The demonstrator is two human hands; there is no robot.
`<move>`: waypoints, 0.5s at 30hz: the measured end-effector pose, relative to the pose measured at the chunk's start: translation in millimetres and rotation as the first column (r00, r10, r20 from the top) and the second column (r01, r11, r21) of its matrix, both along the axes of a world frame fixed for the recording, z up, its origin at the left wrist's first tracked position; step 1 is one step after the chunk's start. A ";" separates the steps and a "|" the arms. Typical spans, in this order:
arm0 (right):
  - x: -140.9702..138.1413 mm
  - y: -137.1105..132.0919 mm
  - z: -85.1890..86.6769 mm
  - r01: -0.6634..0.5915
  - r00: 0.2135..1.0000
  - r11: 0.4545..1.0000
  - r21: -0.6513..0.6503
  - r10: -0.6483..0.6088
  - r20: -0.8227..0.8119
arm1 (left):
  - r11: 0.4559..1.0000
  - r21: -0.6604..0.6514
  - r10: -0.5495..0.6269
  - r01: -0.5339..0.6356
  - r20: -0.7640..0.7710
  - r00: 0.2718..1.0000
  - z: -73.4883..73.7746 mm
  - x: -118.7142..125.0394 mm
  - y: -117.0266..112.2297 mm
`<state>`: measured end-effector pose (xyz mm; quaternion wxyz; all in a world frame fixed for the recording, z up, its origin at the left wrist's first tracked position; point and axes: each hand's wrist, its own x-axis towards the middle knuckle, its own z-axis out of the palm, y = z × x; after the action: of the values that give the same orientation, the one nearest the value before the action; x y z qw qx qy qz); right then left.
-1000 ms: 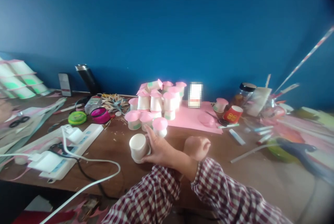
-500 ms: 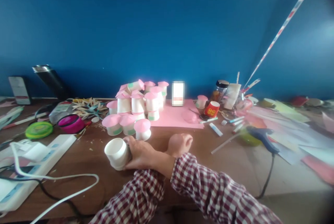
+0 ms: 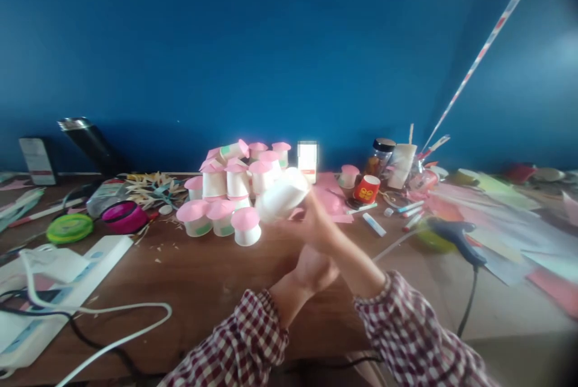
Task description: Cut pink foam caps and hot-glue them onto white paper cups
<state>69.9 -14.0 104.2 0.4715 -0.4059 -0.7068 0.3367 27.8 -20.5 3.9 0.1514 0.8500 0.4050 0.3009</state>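
My right hand (image 3: 311, 218) is closed around a white paper cup (image 3: 282, 194), lifted above the table and tipped on a slant; both are blurred by motion. Below it, crossed under the right wrist, my left hand (image 3: 318, 266) is curled into a fist, and anything inside it is hidden. Just left of the held cup stands a cluster of several white paper cups with pink paper tops (image 3: 247, 224), some stacked on others, some with green patches. Behind the right hand lies a sheet of pink paper (image 3: 329, 185).
A power strip (image 3: 108, 254) with white and black cables sits at left, near a green tape roll (image 3: 69, 226) and a magenta round case (image 3: 124, 216). To the right are a red paper cup (image 3: 366, 189), a glue gun (image 3: 454, 233) and loose paper sheets (image 3: 510, 248).
My right hand has swung the white cup from the lower left up and to the right, tilting it from upright. My left fist has shifted slightly down.
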 end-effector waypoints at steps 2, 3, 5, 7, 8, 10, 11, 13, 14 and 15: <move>18.1 13.0 -7.1 0.168 0.986 0.986 0.015 -0.168 0.019 | 0.975 0.119 -0.188 0.188 -0.015 0.982 -1.4 0.4 -5.1; 24.9 18.4 -11.0 0.237 0.971 0.971 0.023 -0.238 0.034 | 0.940 0.191 -0.283 0.282 -0.021 0.959 -1.8 -0.3 -7.1; 33.4 25.6 -17.8 0.255 0.963 0.967 0.018 -0.255 0.089 | 0.861 0.338 -0.403 0.380 -0.005 0.915 -1.5 -3.2 -10.0; 36.1 28.3 -22.9 0.183 0.971 0.983 0.013 -0.183 0.152 | 0.839 0.402 -0.427 0.368 0.066 0.902 0.7 -7.5 -11.4; 35.8 28.6 -25.2 0.140 0.974 0.990 0.018 -0.141 0.180 | 0.843 0.400 -0.431 0.360 0.102 0.897 2.3 -9.7 -11.7; 33.5 28.4 -30.7 0.083 0.974 0.996 0.037 -0.089 0.208 | 0.861 0.369 -0.427 0.350 0.151 0.891 5.6 -13.6 -12.1; 32.0 28.3 -34.3 0.069 0.976 0.997 0.039 -0.076 0.205 | 0.872 0.352 -0.416 0.339 0.169 0.894 6.7 -15.1 -12.2; 29.4 29.0 -42.8 0.057 0.984 0.998 0.009 -0.058 0.169 | 0.893 0.329 -0.383 0.306 0.201 0.902 7.2 -17.0 -11.9; 28.3 29.9 -47.1 0.059 0.988 0.998 -0.017 -0.055 0.144 | 0.900 0.329 -0.369 0.287 0.221 0.903 6.6 -17.6 -11.5; 27.5 31.0 -51.1 0.063 0.991 0.997 -0.045 -0.057 0.120 | 0.903 0.333 -0.358 0.269 0.240 0.902 5.5 -18.0 -10.9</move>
<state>97.4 16.9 53.1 0.4284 -0.4576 -0.7129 0.3145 9.7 -31.4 9.4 0.1298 0.8627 0.1852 0.4523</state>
